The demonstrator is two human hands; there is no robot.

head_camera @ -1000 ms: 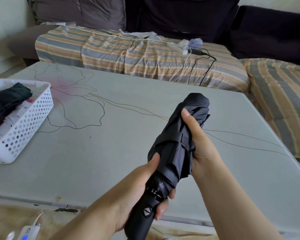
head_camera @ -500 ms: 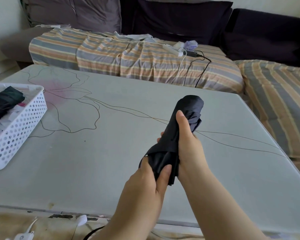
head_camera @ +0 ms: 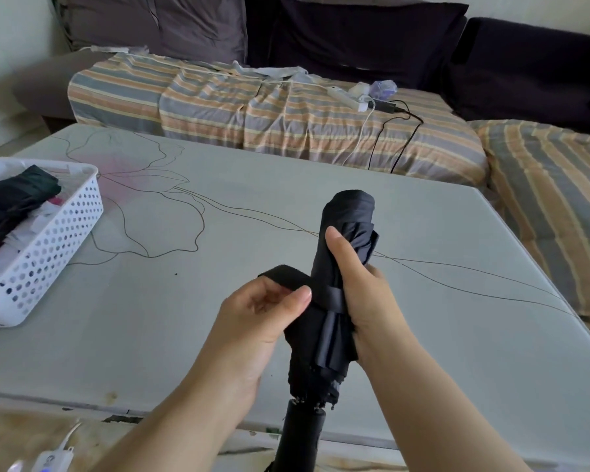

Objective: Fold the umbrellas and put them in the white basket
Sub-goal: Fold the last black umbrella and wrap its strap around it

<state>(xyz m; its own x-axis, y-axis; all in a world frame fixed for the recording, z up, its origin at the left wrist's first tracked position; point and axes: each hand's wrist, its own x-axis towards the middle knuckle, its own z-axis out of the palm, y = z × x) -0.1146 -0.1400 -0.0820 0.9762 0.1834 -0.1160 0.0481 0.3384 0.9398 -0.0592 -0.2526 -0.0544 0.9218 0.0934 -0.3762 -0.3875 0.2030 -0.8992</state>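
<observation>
A black folded umbrella (head_camera: pixel 349 219) stands tilted above the near edge of the table, handle down at the bottom of the view. My right hand (head_camera: pixel 358 287) grips its rolled canopy around the middle, thumb lying up along the fabric. My left hand (head_camera: pixel 263 311) pinches the umbrella's closing strap (head_camera: pixel 286 275), which is pulled out to the left and wraps across the canopy. The white perforated basket (head_camera: pixel 52 247) sits at the table's left edge with another dark folded umbrella (head_camera: pixel 14 195) lying inside it.
The pale table (head_camera: pixel 218 318) bears a drawn flower outline. Behind it runs a sofa with a striped cover (head_camera: pixel 252 110), dark cushions, a power strip (head_camera: pixel 346 95) and cables. A small white device (head_camera: pixel 52 461) lies on the floor at the lower left.
My left hand left the handle end and took hold of the strap, drawing it out to the left. My right hand stayed wrapped around the canopy.
</observation>
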